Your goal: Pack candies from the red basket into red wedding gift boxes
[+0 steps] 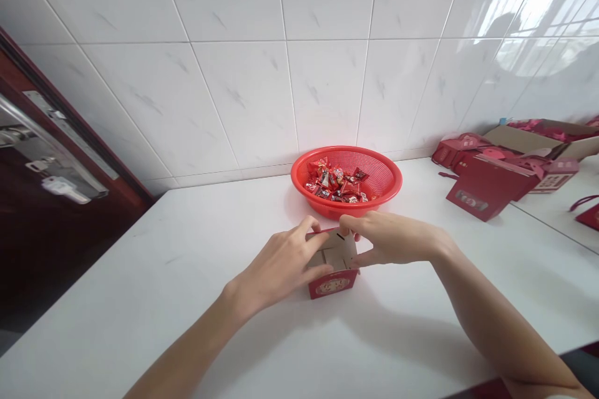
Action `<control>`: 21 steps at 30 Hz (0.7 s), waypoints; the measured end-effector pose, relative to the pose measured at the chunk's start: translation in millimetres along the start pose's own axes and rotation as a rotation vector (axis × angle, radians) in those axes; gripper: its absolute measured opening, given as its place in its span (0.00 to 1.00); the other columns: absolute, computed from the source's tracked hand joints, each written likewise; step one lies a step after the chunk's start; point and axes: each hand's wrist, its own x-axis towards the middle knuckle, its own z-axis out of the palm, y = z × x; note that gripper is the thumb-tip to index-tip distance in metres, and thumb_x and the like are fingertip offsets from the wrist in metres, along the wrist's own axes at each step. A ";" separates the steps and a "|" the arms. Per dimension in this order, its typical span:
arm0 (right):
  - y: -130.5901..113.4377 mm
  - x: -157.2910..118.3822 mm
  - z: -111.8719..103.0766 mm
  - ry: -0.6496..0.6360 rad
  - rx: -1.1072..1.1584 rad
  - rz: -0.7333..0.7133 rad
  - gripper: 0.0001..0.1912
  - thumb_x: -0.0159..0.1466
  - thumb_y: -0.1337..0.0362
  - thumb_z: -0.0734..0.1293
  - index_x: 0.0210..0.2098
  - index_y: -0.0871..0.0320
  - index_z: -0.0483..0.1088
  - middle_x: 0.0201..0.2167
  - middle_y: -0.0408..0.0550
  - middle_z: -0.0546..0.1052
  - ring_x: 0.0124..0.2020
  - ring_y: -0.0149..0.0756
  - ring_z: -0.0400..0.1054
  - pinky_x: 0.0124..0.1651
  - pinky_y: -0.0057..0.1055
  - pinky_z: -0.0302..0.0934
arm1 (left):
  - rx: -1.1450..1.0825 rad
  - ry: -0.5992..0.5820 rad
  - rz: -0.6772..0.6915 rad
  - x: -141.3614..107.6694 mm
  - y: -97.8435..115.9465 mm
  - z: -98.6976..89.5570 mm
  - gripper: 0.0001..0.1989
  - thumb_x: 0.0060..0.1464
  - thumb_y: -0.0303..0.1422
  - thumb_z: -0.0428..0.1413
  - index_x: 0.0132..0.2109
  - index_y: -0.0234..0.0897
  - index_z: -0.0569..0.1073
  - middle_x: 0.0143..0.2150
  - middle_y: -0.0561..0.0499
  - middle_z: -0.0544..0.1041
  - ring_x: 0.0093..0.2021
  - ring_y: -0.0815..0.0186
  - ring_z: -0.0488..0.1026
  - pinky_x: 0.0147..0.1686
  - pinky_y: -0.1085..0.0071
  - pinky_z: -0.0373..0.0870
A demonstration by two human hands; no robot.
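A small red cardboard gift box (332, 287) stands upright on the white table, its top open and its pale inside showing. It has a light printed oval on the front. My left hand (285, 259) grips its left side, fingers over the rim and partly inside. On the opposite side my right hand (388, 235) holds the right wall and back edge between thumb and fingers. Just behind the box is a red plastic basket (390, 177) containing several wrapped candies (337, 182).
Several red gift boxes (491, 184) lie at the right, by an open brown carton (571, 148) of more red items. A white tiled wall (234, 87) rises behind the table (140, 274). At far left is a dark door frame with keys (63, 187) in a lock.
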 end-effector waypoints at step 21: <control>20.8 1.1 -7.3 -0.041 0.161 -0.088 0.28 0.59 0.48 0.72 0.55 0.55 0.68 0.49 0.52 0.77 0.49 0.45 0.72 0.45 0.37 0.66 | -0.243 -0.035 -0.144 6.8 -16.9 11.9 0.57 0.37 0.56 0.69 0.72 0.52 0.55 0.68 0.41 0.61 0.60 0.42 0.66 0.52 0.53 0.71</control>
